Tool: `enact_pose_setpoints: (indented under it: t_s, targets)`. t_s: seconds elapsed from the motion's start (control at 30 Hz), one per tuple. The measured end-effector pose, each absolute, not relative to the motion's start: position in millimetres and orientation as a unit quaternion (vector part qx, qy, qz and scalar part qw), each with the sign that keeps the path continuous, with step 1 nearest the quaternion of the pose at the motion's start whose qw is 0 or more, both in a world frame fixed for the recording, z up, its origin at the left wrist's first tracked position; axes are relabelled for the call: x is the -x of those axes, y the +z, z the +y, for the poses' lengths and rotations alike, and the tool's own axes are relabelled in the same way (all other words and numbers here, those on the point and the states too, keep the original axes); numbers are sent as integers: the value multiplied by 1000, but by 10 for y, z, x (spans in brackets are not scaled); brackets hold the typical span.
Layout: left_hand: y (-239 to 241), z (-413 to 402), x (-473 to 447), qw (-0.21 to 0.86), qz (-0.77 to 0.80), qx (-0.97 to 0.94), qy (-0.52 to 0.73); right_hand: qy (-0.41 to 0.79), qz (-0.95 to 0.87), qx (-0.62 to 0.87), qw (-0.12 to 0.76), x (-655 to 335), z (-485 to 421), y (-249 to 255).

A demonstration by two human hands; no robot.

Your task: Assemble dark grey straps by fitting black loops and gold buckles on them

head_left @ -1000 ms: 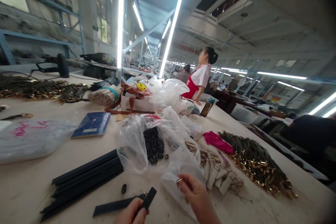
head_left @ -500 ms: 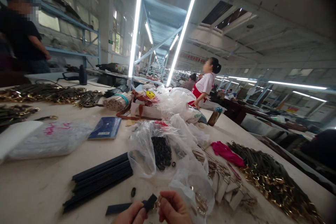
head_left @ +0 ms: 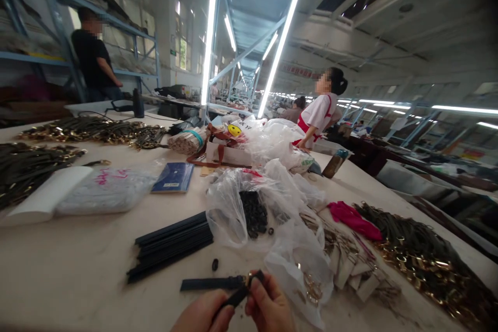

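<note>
Low in the view, a dark strap [head_left: 212, 284] runs across the table to a small gold-coloured metal fitting [head_left: 248, 280]. My right hand [head_left: 269, 305] pinches the strap's end right by this fitting. Closed on a folded length of the same strap is my left hand [head_left: 206, 312], just to the left. A small black loop [head_left: 215, 264] lies on the table above the strap. Beyond it rests a stack of dark straps [head_left: 171, 244]. Whether the strap end passes through the fitting is hard to make out.
A clear plastic bag [head_left: 227, 218] holds black loops; another bag [head_left: 299, 275] holds gold fittings. Finished-looking straps with gold hardware [head_left: 420, 259] are heaped at the right. A blue booklet [head_left: 172, 177] and a bottle [head_left: 335, 163] lie farther back. Two people [head_left: 317, 114] stand beyond the table.
The strap's end and the fitting are now held together in my right hand; before, my left hand held the strap beside the fitting. The view has shifted slightly left and down.
</note>
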State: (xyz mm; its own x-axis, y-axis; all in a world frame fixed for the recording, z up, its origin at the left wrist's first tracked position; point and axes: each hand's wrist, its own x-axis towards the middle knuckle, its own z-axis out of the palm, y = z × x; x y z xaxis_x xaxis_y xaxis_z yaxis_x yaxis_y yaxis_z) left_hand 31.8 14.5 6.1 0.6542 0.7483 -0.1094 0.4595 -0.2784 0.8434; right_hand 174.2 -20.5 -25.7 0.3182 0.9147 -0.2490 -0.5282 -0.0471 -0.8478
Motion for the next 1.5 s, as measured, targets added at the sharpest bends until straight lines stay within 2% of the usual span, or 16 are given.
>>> enact_pose_setpoints:
  t_s: [0.13,0.3,0.47,0.53,0.63,0.7,0.77,0.87,0.93,1.17,1.37,1.5]
  targets:
    - [123,89,-319,541,367,-719,236,511,-295,513,624,-1672,-302,-116]
    - [83,73,-337,647,402,-615,205,495,-360,548,570,-1611,-411,-132]
    - [48,91,-365,683,408,-578,185,542,-314,546,557,-1660,-403,-186]
    - [33,93,-387,693,412,-563,182,498,-360,574,541,-1681,-407,-208]
    - [4,77,-416,690,427,-555,183,340,-472,630,514,-1718,-445,-242]
    - [-8,60,-427,680,436,-560,184,280,-510,641,500,-1747,-473,-261]
    - [-6,46,-428,672,438,-569,180,328,-495,631,499,-1776,-490,-271]
    - [7,34,-418,674,428,-579,163,469,-412,586,516,-1812,-492,-257]
    - [7,26,-409,680,423,-578,154,504,-375,563,537,-1828,-489,-228]
    - [-41,7,-379,691,434,-557,154,493,-392,555,543,-1809,-528,-164]
    - [-21,-19,-336,684,434,-565,158,397,-475,595,513,-1786,-577,-205]
    - [41,-53,-320,678,415,-583,166,490,-429,561,511,-1778,-554,-135]
